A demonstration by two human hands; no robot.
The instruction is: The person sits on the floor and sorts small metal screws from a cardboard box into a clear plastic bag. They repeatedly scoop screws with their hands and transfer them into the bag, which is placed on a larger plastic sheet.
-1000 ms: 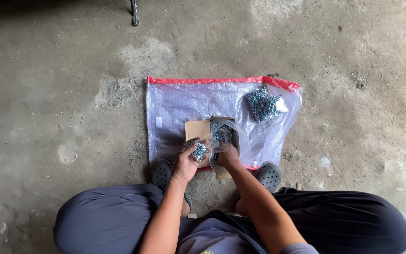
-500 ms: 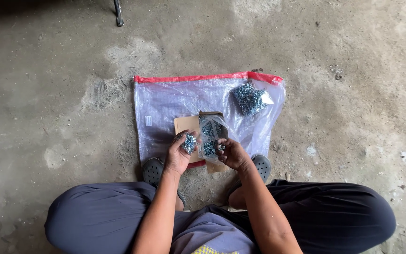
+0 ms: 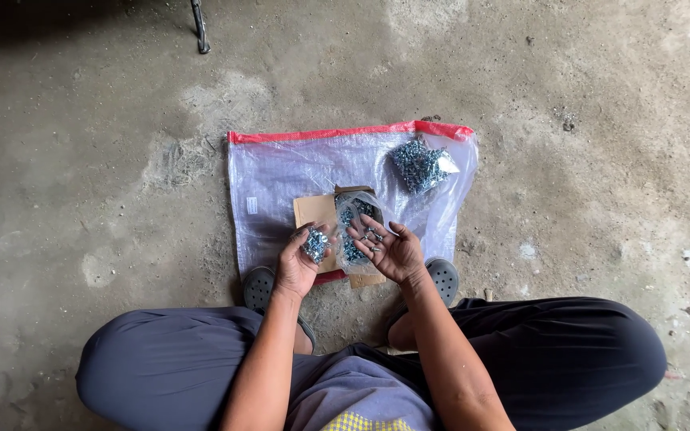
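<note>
Over the woven plastic sack (image 3: 281, 179) on the concrete floor, my left hand (image 3: 301, 259) cups small screws (image 3: 315, 242); right hand (image 3: 389, 249) lies open, few screws on palm. I'd keep both palms level.

Screw packet (image 3: 419, 165) on sack (image 3: 281, 183)

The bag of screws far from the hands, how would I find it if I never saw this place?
Look for the clear plastic sheet with a red top edge, spread on the concrete floor. Go to its top right corner, just under the red edge. There lies a small clear bag of shiny screws, alone and untouched, unlike the bag by the hands.
</note>
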